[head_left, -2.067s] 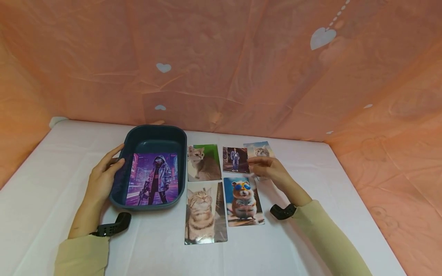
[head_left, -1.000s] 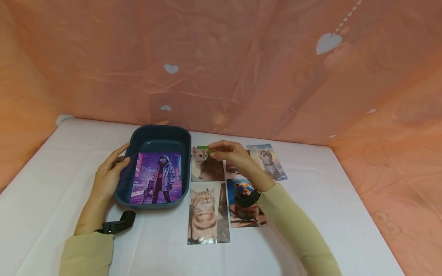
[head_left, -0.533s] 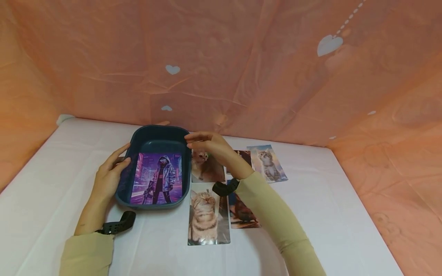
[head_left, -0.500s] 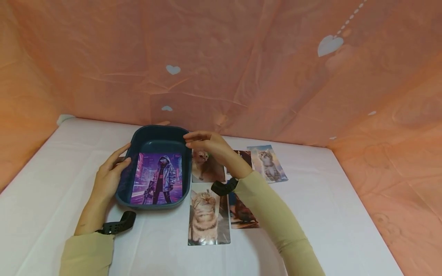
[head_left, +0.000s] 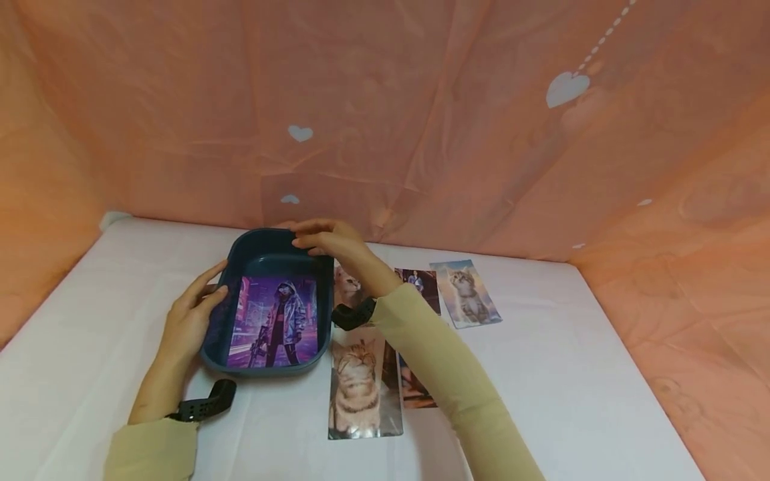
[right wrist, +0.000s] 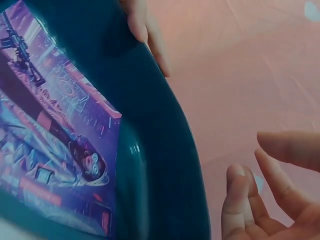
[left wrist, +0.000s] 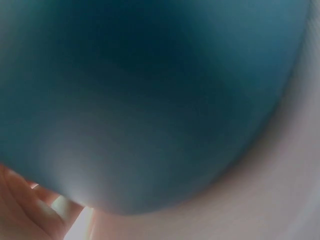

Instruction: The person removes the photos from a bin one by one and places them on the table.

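A dark teal tray (head_left: 267, 371) stands on the left of the table. Inside it lies a purple printed picture (head_left: 273, 321) of a hooded figure with a rifle. My left hand (head_left: 186, 327) grips the tray's left side, thumb at the rim and fingers along the outer wall. Teal tray wall (left wrist: 140, 100) fills most of the left wrist view, blurred. Above the tray's far right corner is my right hand (head_left: 339, 247), fingers loosely bent and holding nothing. In the right wrist view that hand (right wrist: 240, 205) appears beside the tray's edge, apart from it.
Right of the tray lie a cat picture (head_left: 347, 286), a tabby picture (head_left: 356, 387), a small picture of a person (head_left: 419, 287) and a kitten picture (head_left: 463, 290). My sleeve mostly covers a hamster picture (head_left: 415, 391). An orange cloth (head_left: 385, 120) rises behind the table.
My right hand has left the small person picture and moved left across the other pictures to the tray's far right corner. The left hand stays on the tray.
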`<action>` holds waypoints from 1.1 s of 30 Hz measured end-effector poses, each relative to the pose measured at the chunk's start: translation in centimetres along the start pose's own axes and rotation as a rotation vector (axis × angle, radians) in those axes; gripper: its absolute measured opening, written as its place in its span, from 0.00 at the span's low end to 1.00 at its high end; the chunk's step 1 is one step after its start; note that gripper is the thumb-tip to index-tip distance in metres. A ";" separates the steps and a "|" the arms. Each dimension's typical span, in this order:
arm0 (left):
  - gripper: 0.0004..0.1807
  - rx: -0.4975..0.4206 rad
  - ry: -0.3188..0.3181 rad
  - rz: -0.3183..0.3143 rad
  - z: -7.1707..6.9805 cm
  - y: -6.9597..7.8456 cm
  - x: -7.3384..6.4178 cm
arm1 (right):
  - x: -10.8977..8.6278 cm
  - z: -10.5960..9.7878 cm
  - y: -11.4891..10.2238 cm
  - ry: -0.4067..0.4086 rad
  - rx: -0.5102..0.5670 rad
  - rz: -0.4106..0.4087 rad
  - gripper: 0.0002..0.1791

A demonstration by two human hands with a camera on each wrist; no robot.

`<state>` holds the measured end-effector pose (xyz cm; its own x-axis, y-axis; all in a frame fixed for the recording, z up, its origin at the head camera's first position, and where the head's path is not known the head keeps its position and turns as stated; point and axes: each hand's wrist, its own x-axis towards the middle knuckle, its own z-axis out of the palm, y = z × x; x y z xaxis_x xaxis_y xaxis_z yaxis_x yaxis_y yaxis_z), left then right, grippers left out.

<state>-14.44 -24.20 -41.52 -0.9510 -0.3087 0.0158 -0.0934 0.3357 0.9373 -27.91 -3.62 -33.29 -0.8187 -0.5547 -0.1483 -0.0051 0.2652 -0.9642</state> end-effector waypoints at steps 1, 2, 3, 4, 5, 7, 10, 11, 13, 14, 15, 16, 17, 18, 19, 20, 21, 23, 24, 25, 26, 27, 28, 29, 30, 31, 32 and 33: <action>0.27 0.001 0.003 0.000 0.0 0.0 0.0 | 0.2 0.2 -0.2 0.007 -0.002 0.006 0.21; 0.27 0.000 0.005 0.000 0.1 0.0 0.0 | 0.5 0.4 -0.3 0.012 -0.002 0.012 0.21; 0.27 0.000 0.005 -0.002 0.2 0.0 0.0 | 0.7 0.5 -0.4 0.013 -0.004 0.018 0.21; 0.27 -0.004 0.002 -0.003 0.2 0.0 0.0 | 0.9 0.7 -0.4 0.014 -0.005 0.022 0.21; 0.27 -0.003 0.000 -0.004 0.3 0.0 0.1 | 1.1 0.8 -0.4 0.011 -0.005 0.024 0.21; 0.27 -0.005 -0.008 -0.006 0.4 0.0 0.1 | 1.6 1.1 -0.3 0.005 -0.009 0.026 0.20; 0.27 -0.014 -0.015 -0.011 0.6 0.1 0.1 | 2.3 1.5 0.1 -0.009 -0.004 0.022 0.20; 0.27 -0.016 -0.014 -0.011 0.6 0.1 0.1 | 2.6 1.6 0.3 -0.015 -0.004 0.020 0.20; 0.27 -0.024 -0.016 -0.009 0.8 0.2 0.2 | 3.0 1.9 0.7 -0.016 -0.023 0.016 0.19; 0.27 -0.030 -0.018 -0.009 0.8 0.2 0.2 | 3.2 2.0 0.9 -0.018 -0.039 0.017 0.19; 0.27 -0.036 -0.021 -0.010 0.8 0.3 0.2 | 3.4 2.2 1.1 -0.017 -0.060 0.026 0.18; 0.27 -0.039 -0.025 -0.011 0.8 0.3 0.2 | 3.5 2.3 1.3 -0.018 -0.088 0.040 0.18; 0.27 -0.039 -0.027 -0.014 0.9 0.3 0.2 | 3.6 2.4 1.5 -0.022 -0.117 0.058 0.18; 0.27 -0.040 -0.030 -0.016 0.9 0.3 0.2 | 3.6 2.5 1.6 -0.026 -0.142 0.077 0.18; 0.27 -0.043 -0.033 -0.020 0.9 0.3 0.1 | 3.6 2.7 1.7 -0.033 -0.164 0.097 0.17; 0.27 -0.045 -0.035 -0.022 0.9 0.3 0.1 | 3.6 2.7 1.8 -0.038 -0.182 0.120 0.17; 0.27 -0.047 -0.036 -0.023 0.9 0.3 0.1 | 3.6 2.8 1.9 -0.048 -0.198 0.139 0.17; 0.27 -0.047 -0.033 -0.024 0.9 0.3 0.1 | 3.6 2.8 2.1 -0.070 -0.220 0.165 0.17; 0.27 -0.046 -0.031 -0.023 0.9 0.3 0.1 | 3.6 2.8 2.1 -0.080 -0.234 0.172 0.17; 0.27 -0.043 -0.029 -0.022 0.9 0.4 0.1 | 3.6 2.8 2.2 -0.089 -0.257 0.179 0.17; 0.27 -0.042 -0.026 -0.021 0.9 0.4 0.1 | 3.6 2.8 2.2 -0.098 -0.278 0.187 0.18; 0.27 -0.039 -0.023 -0.020 0.9 0.4 0.1 | 3.5 2.8 2.3 -0.108 -0.296 0.192 0.18; 0.27 -0.038 -0.023 -0.022 0.9 0.5 0.1 | 3.5 2.8 2.3 -0.116 -0.309 0.198 0.18; 0.27 -0.040 -0.024 -0.023 0.9 0.5 0.2 | 3.5 2.8 2.3 -0.120 -0.330 0.201 0.18; 0.27 -0.038 -0.024 -0.024 0.9 0.5 0.2 | 3.5 2.8 2.3 -0.132 -0.350 0.201 0.18; 0.27 -0.035 -0.024 -0.025 0.9 0.5 0.2 | 3.5 2.9 2.3 -0.140 -0.376 0.198 0.19; 0.27 -0.033 -0.024 -0.026 0.9 0.5 0.2 | 3.6 2.9 2.2 -0.152 -0.399 0.194 0.19; 0.27 -0.033 -0.026 -0.029 0.9 0.5 0.2 | 3.6 2.9 2.2 -0.167 -0.424 0.187 0.19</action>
<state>-14.90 -23.32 -41.40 -0.9554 -0.2948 -0.0198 -0.1114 0.2973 0.9483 -29.17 -7.33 -36.60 -0.7246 -0.5767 -0.3772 -0.1281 0.6506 -0.7486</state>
